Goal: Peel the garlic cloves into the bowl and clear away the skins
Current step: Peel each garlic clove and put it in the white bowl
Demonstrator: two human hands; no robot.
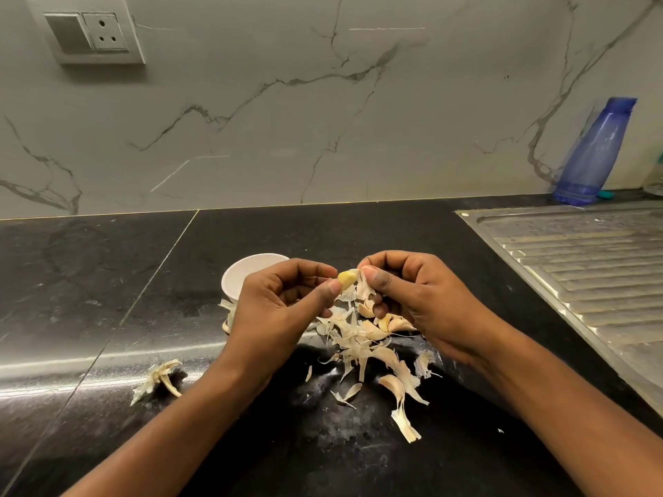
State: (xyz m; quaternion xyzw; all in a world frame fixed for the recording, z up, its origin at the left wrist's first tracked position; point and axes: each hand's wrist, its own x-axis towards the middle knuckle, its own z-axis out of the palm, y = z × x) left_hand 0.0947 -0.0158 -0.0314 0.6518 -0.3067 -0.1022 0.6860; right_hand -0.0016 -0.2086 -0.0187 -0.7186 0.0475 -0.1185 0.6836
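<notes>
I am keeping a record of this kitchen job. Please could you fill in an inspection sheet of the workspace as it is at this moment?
Surface: black countertop, glossy, with pale dust near the skins.
Job's things: garlic clove, partly peeled, held above the counter; white bowl behind the left hand; unpeeled cloves below the right hand.
Clutter: loose skins scattered below the hands; dry garlic stalk lying apart on the left.
Hands: left hand and right hand both pinch the clove.
Cables: nothing seen.
Surroundings: steel drainboard on the right; blue bottle by the wall; socket plate on the marble wall.
</notes>
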